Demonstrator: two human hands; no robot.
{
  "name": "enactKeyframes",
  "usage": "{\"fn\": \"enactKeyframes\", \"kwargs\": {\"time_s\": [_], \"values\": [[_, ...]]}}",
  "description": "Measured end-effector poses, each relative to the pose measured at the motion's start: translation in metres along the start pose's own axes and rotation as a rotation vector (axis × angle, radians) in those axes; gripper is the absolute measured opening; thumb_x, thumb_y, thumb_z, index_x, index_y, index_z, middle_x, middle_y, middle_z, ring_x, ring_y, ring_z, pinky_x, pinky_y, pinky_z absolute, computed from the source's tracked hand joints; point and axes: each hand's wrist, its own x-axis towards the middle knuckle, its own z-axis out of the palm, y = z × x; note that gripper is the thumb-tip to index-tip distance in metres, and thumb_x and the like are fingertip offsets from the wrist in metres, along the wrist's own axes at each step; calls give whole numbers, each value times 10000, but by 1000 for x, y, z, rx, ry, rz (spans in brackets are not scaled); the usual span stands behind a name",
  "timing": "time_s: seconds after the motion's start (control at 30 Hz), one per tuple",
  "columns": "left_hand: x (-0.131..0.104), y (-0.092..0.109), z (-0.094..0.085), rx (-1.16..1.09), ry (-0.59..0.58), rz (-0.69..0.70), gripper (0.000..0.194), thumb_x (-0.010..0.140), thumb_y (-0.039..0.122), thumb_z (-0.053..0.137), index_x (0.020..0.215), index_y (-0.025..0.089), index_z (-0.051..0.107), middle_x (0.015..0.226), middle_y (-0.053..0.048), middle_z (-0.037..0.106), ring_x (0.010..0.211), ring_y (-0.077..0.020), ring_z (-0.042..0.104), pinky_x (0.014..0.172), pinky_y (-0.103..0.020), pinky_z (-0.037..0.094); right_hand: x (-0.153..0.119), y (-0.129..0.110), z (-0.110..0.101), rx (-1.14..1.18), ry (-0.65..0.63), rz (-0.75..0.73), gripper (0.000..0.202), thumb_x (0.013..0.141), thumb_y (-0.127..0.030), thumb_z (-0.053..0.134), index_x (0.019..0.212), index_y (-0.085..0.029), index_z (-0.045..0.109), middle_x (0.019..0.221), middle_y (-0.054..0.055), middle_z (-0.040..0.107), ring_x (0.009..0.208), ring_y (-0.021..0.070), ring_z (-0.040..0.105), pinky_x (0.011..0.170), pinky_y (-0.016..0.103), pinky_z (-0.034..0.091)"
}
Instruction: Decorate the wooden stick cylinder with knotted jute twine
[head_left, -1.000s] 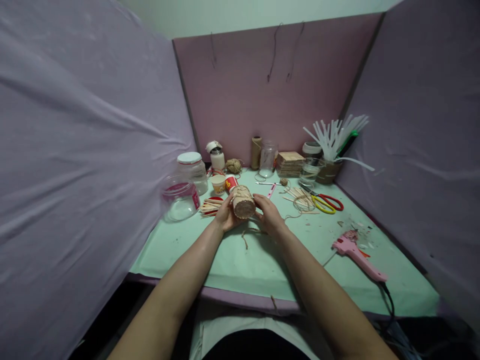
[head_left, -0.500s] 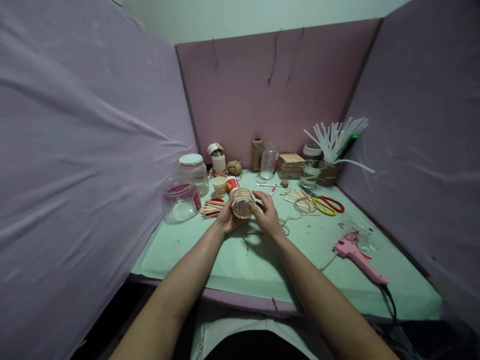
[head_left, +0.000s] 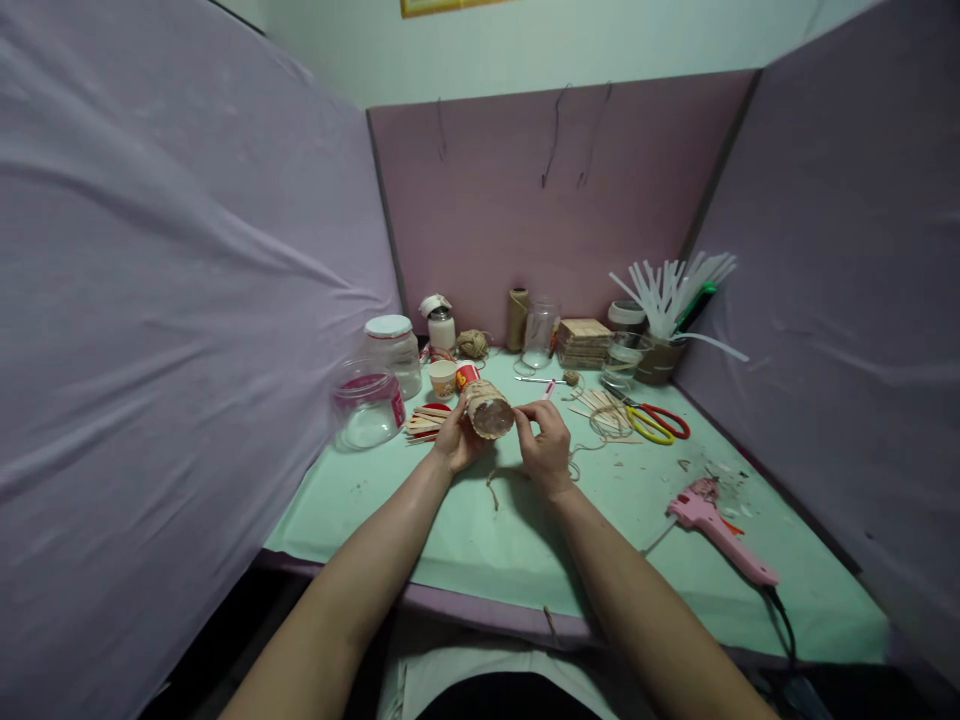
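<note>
Centrally, the left hand point(head_left: 454, 443) curls its fingers around a wrapped cylinder point(head_left: 487, 408), tilted above the surface point(head_left: 480, 560), its round end toward the near side. The right hand point(head_left: 547, 446) bends its fingers at the cylinder's right edge; whether they grip anything cannot be told. Farther right lie scissors point(head_left: 630, 403) and, nearer, a pink glue gun point(head_left: 718, 528).

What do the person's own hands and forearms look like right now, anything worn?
Both the left hand and right hand are bare, without gloves. No sleeve, watch or bracelet shows on the left forearm or right forearm. Thin rings can't be ruled out.
</note>
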Motion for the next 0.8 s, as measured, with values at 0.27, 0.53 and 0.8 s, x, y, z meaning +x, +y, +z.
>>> {"fn": "enactKeyframes", "kwargs": {"time_s": [0.27,0.53,0.8], "values": [[1,2,-1,10,33,2,406,889,422,495,1159,129,572,941,-86,708,849,-194,677,788,-323,531,3,4,-4,38,129,207,277,934,-363,329,730,-231,462,694,-1,494,678,168,480,694,313,402],[2,4,0,28,55,45,428,870,382,511,1208,122,544,959,-101,710,854,-201,680,809,-330,524,8,21,-2,252,66,590,322,796,-514,532,716,-203,543,682,3,564,624,141,514,618,278,425],[-1,5,0,69,-86,9,487,801,275,497,1247,83,528,1053,-146,691,988,-259,652,965,-439,449,6,20,5,635,-234,1007,322,702,-511,655,832,-224,592,949,59,642,857,187,614,624,289,524]]}}
